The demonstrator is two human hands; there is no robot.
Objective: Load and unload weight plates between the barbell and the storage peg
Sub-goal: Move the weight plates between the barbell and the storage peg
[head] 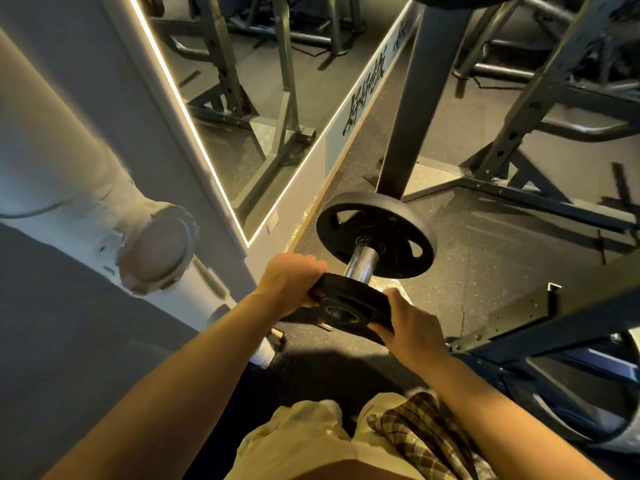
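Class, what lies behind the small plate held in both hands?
Behind the small plate the chrome sleeve runs to a larger plate. The plate covers the sleeve's near end.

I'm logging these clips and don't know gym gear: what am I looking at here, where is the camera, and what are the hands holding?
There is one picture, from a camera on the person's head, looking down past their bare arms. The left hand and the right hand grip opposite edges of a small black round weight plate, held at the tip of a shiny chrome barbell sleeve. Farther along that sleeve sits a larger black round plate with grip slots. Below is dark speckled rubber flooring. A grey steel rack upright stands behind, and a light-edged wall mirror is at left.
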